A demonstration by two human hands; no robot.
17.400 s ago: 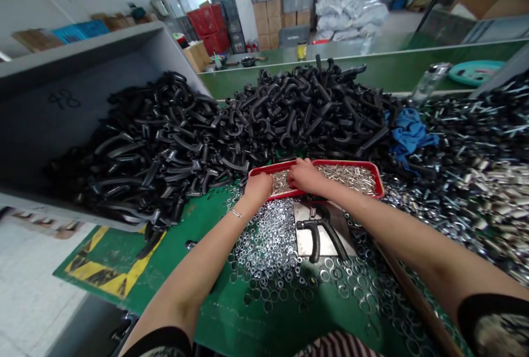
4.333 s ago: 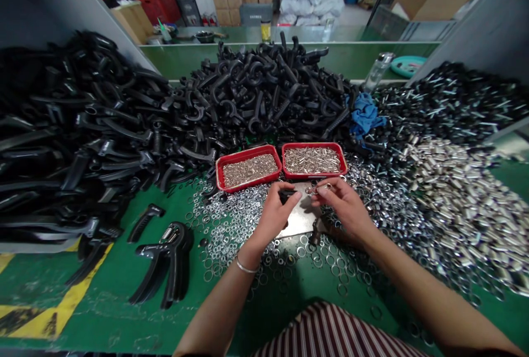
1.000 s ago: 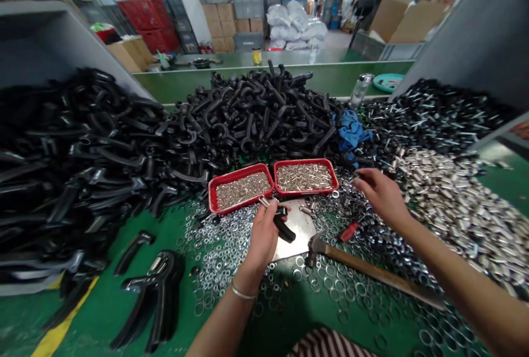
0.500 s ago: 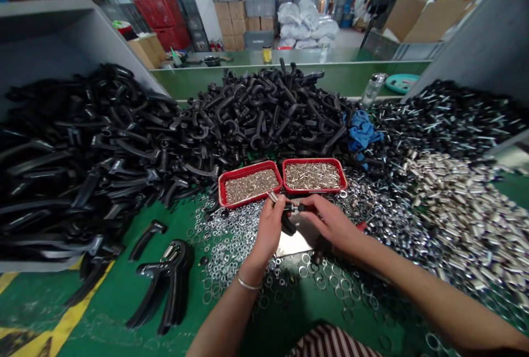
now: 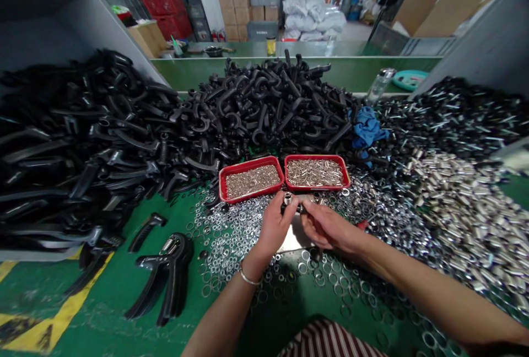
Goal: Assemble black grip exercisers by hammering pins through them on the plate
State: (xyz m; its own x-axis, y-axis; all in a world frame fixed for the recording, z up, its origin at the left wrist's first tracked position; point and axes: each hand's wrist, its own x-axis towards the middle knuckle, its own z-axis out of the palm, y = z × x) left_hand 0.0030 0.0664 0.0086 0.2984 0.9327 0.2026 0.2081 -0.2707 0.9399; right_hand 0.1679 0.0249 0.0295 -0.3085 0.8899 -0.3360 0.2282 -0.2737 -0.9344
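Note:
My left hand (image 5: pixel 274 226) is closed around a small black part whose round metal end, which looks like a spring (image 5: pixel 288 198), shows above the thumb. Meeting it fingertip to fingertip, my right hand (image 5: pixel 326 225) pinches the same part from the right. The fingers hide most of the piece. Beneath both hands lies a flat metal plate (image 5: pixel 294 236). Just beyond them sit two red trays, the left tray (image 5: pixel 220 187) with tiny metal pieces and the right tray (image 5: pixel 347 180) with short pins.
A hand gripper (image 5: pixel 178 274) with a spring and a loose black handle (image 5: pixel 144 232) lie at left. Black handles (image 5: pixel 264 103) heap up behind the trays. Washers (image 5: pixel 231 247) spread around the plate; metal sleeves (image 5: pixel 458 208) and a blue cloth (image 5: pixel 367 127) lie at right.
The held part has turned, so its spring now shows end-on and its black length is mostly hidden. My right fingers have moved closer to my left hand and curled in.

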